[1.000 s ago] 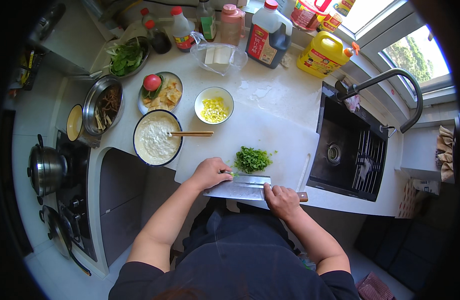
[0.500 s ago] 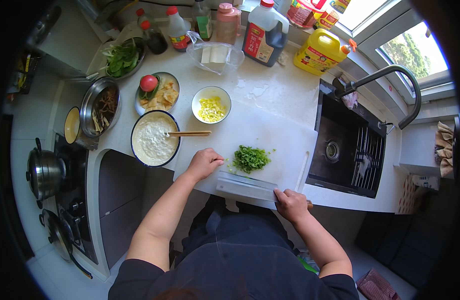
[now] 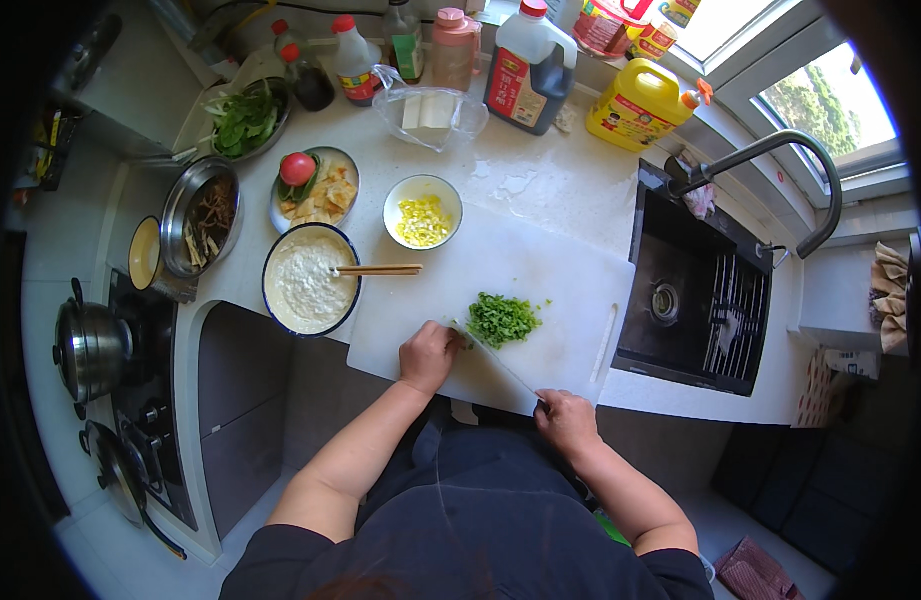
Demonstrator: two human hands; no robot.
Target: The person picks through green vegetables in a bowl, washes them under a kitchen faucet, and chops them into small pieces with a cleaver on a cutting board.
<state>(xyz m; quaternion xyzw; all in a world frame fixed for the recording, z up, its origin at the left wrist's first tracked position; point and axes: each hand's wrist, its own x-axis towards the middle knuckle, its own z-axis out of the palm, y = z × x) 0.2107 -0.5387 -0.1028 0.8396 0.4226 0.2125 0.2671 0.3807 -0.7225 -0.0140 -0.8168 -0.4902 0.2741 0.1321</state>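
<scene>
My right hand (image 3: 568, 420) grips a kitchen knife (image 3: 501, 365) at the board's near edge. Its broad blade now shows almost edge-on, slanting up and left from the hand. At the blade's far end is my left hand (image 3: 428, 355), fingers curled in beside it; whether they pinch the blade or a bit of greens is hidden. Just beyond the blade lies a small heap of finely chopped greens (image 3: 502, 319), with loose bits around it. All this is over a white cutting board (image 3: 570, 300).
Left of the board are a blue-rimmed bowl (image 3: 310, 310) of white batter with chopsticks (image 3: 380, 270) and a small bowl (image 3: 423, 185) of yellow pieces. A plate (image 3: 352, 205) with a tomato stands behind. Bottles line the back; a black sink (image 3: 670, 345) borders the right.
My left hand has come down and right to the blade's tip. The knife has turned from lying flat-side up to nearly edge-on, and my right hand has shifted slightly nearer and left.
</scene>
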